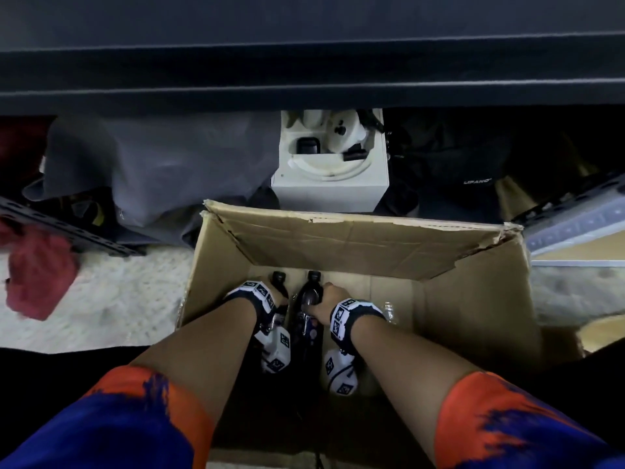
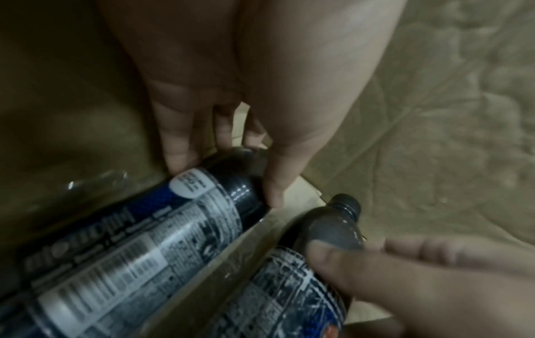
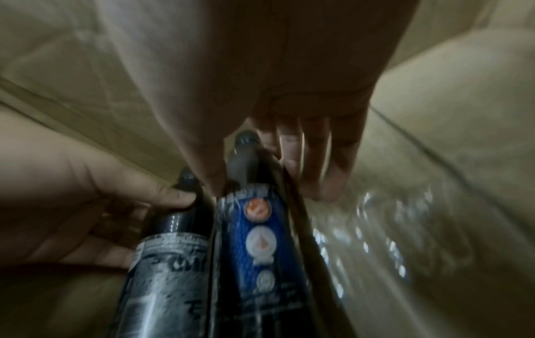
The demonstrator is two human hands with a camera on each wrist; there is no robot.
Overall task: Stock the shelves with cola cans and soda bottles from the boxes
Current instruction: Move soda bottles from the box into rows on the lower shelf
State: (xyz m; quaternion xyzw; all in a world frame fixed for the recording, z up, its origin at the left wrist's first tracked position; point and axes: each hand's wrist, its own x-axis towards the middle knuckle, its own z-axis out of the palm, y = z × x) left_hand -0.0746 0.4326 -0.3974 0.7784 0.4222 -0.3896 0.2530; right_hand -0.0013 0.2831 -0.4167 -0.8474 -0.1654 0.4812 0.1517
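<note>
A dark shelf edge [image 1: 304, 89] runs above a pale speckled floor [image 1: 111, 299], and at my feet sits an open cardboard box [image 1: 473, 299] with both my arms reaching down into it. My left hand [image 1: 267, 286] is wrapped round the shoulder of one dark soda bottle [image 1: 279, 277], fingers on one side and thumb on the other, just below its black cap. My right hand [image 1: 326, 296] closes the same way on the second soda bottle [image 1: 313, 292], which lies right beside the first, the two nearly touching. I hold them high near the necks because that narrow part fits my grasp, and I judge the bottles will hang steady when I lift them. Taking one in each hand should halve my trips to the shelf. Both bottles are inside the box, low against its left side. To my right in the box lies a clear plastic bottle [image 1: 389, 311], untouched. Beyond the box stand a white appliance [image 1: 331, 191] and a grey cloth cover [image 1: 152, 170]; a red cloth [image 1: 37, 279] lies on the floor to the left.
</note>
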